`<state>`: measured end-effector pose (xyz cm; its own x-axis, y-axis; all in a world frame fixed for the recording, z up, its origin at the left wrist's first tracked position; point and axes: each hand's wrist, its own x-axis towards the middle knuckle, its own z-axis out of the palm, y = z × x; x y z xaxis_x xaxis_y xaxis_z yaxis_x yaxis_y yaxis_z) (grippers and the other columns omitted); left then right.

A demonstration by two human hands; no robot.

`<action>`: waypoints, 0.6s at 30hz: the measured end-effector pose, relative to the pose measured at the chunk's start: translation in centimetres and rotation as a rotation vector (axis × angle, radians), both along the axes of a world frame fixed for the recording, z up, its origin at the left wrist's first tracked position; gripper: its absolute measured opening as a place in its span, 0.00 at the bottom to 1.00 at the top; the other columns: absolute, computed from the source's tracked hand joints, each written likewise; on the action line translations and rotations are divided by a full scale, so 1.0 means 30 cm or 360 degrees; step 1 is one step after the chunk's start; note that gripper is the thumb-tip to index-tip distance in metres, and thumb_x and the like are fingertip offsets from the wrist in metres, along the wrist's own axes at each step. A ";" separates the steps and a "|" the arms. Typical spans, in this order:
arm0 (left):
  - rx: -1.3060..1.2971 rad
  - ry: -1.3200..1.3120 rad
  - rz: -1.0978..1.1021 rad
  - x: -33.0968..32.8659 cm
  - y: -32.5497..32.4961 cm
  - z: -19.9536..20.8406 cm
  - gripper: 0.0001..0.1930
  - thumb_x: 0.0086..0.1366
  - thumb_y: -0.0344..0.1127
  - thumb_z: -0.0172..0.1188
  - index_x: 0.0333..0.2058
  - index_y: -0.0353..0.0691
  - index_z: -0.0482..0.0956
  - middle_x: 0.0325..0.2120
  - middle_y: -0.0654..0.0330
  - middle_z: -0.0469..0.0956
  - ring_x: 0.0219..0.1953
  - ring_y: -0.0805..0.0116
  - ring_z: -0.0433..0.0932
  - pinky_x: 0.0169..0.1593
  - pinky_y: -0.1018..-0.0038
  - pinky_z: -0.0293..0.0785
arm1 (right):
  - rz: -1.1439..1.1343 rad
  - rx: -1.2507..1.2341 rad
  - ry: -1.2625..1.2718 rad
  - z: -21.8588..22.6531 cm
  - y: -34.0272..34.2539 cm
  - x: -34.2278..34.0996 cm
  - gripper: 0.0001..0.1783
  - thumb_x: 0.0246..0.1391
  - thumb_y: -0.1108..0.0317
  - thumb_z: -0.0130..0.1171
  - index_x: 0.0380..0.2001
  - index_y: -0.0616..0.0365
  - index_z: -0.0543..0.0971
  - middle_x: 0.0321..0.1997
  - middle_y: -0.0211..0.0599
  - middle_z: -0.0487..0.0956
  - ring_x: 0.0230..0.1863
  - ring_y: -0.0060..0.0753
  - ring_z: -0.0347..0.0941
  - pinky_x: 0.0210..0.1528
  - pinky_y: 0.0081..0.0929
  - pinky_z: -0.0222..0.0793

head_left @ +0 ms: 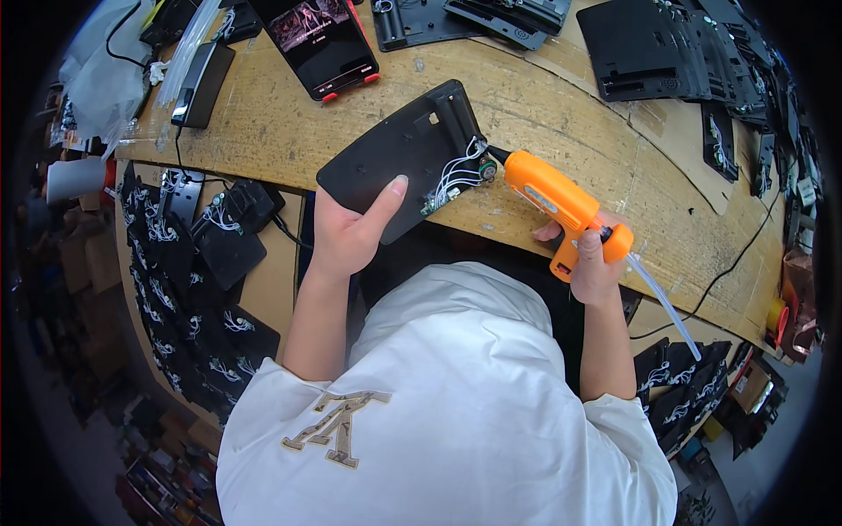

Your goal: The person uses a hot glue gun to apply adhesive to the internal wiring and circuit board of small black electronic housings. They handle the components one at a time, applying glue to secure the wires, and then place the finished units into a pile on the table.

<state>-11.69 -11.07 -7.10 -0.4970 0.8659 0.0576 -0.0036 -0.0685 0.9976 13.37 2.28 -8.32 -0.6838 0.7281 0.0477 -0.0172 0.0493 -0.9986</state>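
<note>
My left hand (355, 230) grips the lower left edge of a black plastic housing panel (395, 158), thumb on its inner face, and holds it tilted above the bench edge. White wires (454, 175) run along the panel's right side to a small green circuit board (434, 204) and a round component (488, 168). In my right hand (598, 267) is an orange hot glue gun (553, 188), fingers wrapped round its handle. Its dark nozzle meets the panel's right edge beside the round component; whether they touch I cannot tell. A translucent glue stick (662, 294) sticks out of the gun's back.
A phone (320, 44) stands at the back of the wooden bench (561, 96). Stacked black panels (645, 53) lie back right. More wired parts sit on cardboard at left (167, 289) and lower right (680, 377). A black cord (741, 254) crosses the bench's right side.
</note>
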 end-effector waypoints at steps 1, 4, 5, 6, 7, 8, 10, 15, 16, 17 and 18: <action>0.0000 -0.0013 0.0019 0.004 0.001 0.003 0.10 0.61 0.23 0.58 0.43 0.30 0.77 0.36 0.61 0.79 0.37 0.76 0.75 0.43 0.78 0.71 | 0.0054 -0.0013 -0.0054 0.000 0.004 0.007 0.31 0.60 0.44 0.53 0.42 0.68 0.76 0.28 0.42 0.79 0.31 0.36 0.78 0.39 0.34 0.75; -0.0019 -0.0039 0.0031 0.004 0.004 0.001 0.10 0.61 0.23 0.58 0.42 0.30 0.77 0.36 0.61 0.79 0.37 0.76 0.75 0.43 0.78 0.71 | 0.0020 -0.0056 -0.0106 0.004 0.000 0.004 0.30 0.60 0.45 0.54 0.42 0.68 0.77 0.27 0.41 0.79 0.30 0.34 0.77 0.37 0.32 0.75; -0.0027 -0.0046 0.0032 0.001 0.004 0.000 0.10 0.61 0.23 0.58 0.42 0.30 0.77 0.36 0.61 0.79 0.37 0.76 0.75 0.43 0.78 0.71 | 0.0016 -0.0051 -0.0113 0.003 0.001 0.004 0.29 0.60 0.46 0.54 0.42 0.68 0.77 0.27 0.41 0.78 0.29 0.34 0.77 0.36 0.31 0.74; -0.0025 -0.0055 0.0038 0.001 0.004 -0.003 0.10 0.61 0.23 0.58 0.42 0.30 0.77 0.36 0.61 0.79 0.37 0.76 0.75 0.43 0.78 0.71 | 0.0012 -0.0046 -0.0120 0.000 0.001 0.005 0.29 0.60 0.46 0.54 0.41 0.68 0.77 0.27 0.40 0.78 0.29 0.33 0.77 0.36 0.31 0.74; -0.0024 -0.0065 0.0044 0.001 0.003 -0.008 0.10 0.61 0.23 0.58 0.42 0.30 0.77 0.36 0.61 0.79 0.38 0.76 0.75 0.43 0.78 0.71 | 0.0009 -0.0040 -0.0127 -0.003 0.001 0.007 0.28 0.60 0.47 0.54 0.41 0.68 0.77 0.26 0.40 0.78 0.29 0.33 0.76 0.36 0.30 0.74; -0.0020 -0.0072 0.0051 0.001 0.003 -0.011 0.10 0.61 0.23 0.58 0.42 0.30 0.76 0.36 0.61 0.79 0.38 0.76 0.75 0.43 0.78 0.71 | 0.0015 -0.0034 -0.0145 -0.003 0.003 0.007 0.28 0.60 0.47 0.55 0.41 0.68 0.77 0.26 0.40 0.78 0.28 0.33 0.76 0.35 0.30 0.74; -0.0022 -0.0089 0.0047 -0.003 0.004 -0.013 0.11 0.61 0.23 0.58 0.43 0.31 0.76 0.36 0.61 0.79 0.38 0.76 0.75 0.44 0.77 0.71 | 0.0026 -0.0020 -0.0180 -0.003 0.006 0.008 0.27 0.60 0.48 0.55 0.41 0.67 0.78 0.26 0.39 0.78 0.27 0.32 0.76 0.34 0.29 0.74; -0.0038 -0.0166 0.0053 -0.004 0.008 -0.010 0.12 0.61 0.23 0.58 0.44 0.31 0.76 0.37 0.61 0.78 0.38 0.75 0.75 0.44 0.77 0.71 | 0.0011 -0.0032 -0.0270 -0.003 0.008 0.008 0.27 0.59 0.48 0.55 0.40 0.67 0.78 0.25 0.38 0.77 0.26 0.30 0.75 0.33 0.28 0.73; -0.0036 -0.0189 0.0057 -0.003 0.009 -0.010 0.12 0.61 0.23 0.58 0.44 0.31 0.76 0.37 0.60 0.79 0.39 0.75 0.75 0.44 0.77 0.71 | 0.0012 -0.0025 -0.0281 -0.003 0.008 0.008 0.27 0.60 0.48 0.55 0.39 0.67 0.78 0.24 0.37 0.77 0.26 0.29 0.75 0.32 0.28 0.73; -0.0035 -0.0215 0.0062 -0.001 0.009 -0.010 0.12 0.61 0.23 0.58 0.45 0.30 0.75 0.38 0.60 0.79 0.39 0.75 0.75 0.45 0.77 0.71 | 0.0012 -0.0019 -0.0294 -0.003 0.007 0.009 0.27 0.60 0.48 0.55 0.39 0.67 0.78 0.24 0.37 0.77 0.26 0.29 0.75 0.32 0.27 0.73; -0.0038 -0.0247 0.0075 0.001 0.011 -0.007 0.13 0.61 0.23 0.58 0.45 0.30 0.75 0.38 0.60 0.79 0.39 0.75 0.76 0.45 0.77 0.71 | 0.0010 -0.0002 -0.0316 -0.006 0.007 0.013 0.27 0.60 0.48 0.55 0.39 0.67 0.78 0.24 0.37 0.77 0.26 0.29 0.75 0.32 0.27 0.72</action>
<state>-11.66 -10.74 -7.31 -0.5386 0.8414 -0.0436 -0.1554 -0.0484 0.9867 13.75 2.48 -8.51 -0.6844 0.7236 -0.0893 0.1796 0.0486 -0.9825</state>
